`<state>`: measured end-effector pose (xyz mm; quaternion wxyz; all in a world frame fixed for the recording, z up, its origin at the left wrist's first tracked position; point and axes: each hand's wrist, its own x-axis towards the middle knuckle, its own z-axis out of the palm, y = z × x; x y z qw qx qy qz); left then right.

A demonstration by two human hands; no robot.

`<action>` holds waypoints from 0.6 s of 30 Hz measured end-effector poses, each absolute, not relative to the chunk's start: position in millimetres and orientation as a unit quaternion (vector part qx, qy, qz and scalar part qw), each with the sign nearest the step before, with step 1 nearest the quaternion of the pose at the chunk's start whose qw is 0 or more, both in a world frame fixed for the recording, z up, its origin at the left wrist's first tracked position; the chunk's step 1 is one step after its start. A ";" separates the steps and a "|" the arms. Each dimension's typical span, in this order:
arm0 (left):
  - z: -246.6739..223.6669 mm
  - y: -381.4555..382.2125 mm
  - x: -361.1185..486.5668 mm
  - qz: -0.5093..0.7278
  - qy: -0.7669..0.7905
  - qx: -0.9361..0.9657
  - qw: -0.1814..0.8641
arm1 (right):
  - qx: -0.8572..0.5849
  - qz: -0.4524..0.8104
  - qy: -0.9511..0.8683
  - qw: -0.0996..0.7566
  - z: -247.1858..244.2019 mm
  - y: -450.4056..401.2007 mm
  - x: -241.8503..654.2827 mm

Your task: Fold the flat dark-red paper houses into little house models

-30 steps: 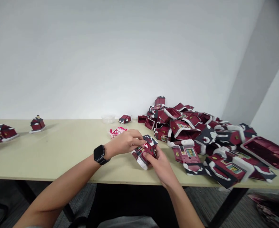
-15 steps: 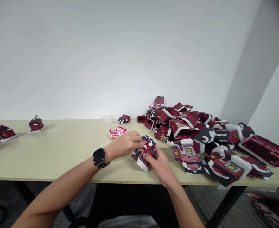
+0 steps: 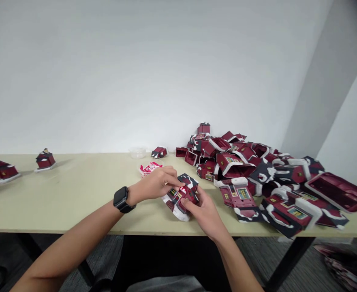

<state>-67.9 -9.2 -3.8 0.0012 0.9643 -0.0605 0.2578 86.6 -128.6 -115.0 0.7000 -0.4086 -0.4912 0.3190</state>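
Observation:
Both of my hands hold a small dark red cardboard house piece (image 3: 181, 197) with a black roof, white snow trim and yellow windows, just above the table near its front edge. My left hand (image 3: 155, 183), a black smartwatch on its wrist, grips the piece from the left, its fingertips over the top. My right hand (image 3: 204, 213) pinches it from the lower right. Part of the piece is hidden behind my fingers.
A large heap of loose red house pieces (image 3: 251, 178) covers the table's right side. Assembled small houses (image 3: 45, 160) stand at the far left. A pink-and-white wrapper (image 3: 150, 169), a clear plastic lid (image 3: 137, 152) and one more house piece (image 3: 159, 152) lie behind my hands.
The house piece has turned slightly in my hands and shifted a little to the left. My left wrist has moved left too. The heap and the other items have not been touched.

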 end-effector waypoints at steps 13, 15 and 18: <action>-9.4 -17.8 -4.0 0.256 0.144 0.934 0.200 | -0.425 0.256 -0.513 0.700 -117.2 -130.3 78.6; -6.9 -19.4 -1.5 0.250 0.140 0.937 0.200 | -0.422 0.265 -0.510 0.702 -117.9 -130.1 79.3; -3.6 -24.1 -0.6 0.247 0.128 0.939 0.200 | -0.435 0.252 -0.503 0.703 -119.4 -130.0 80.5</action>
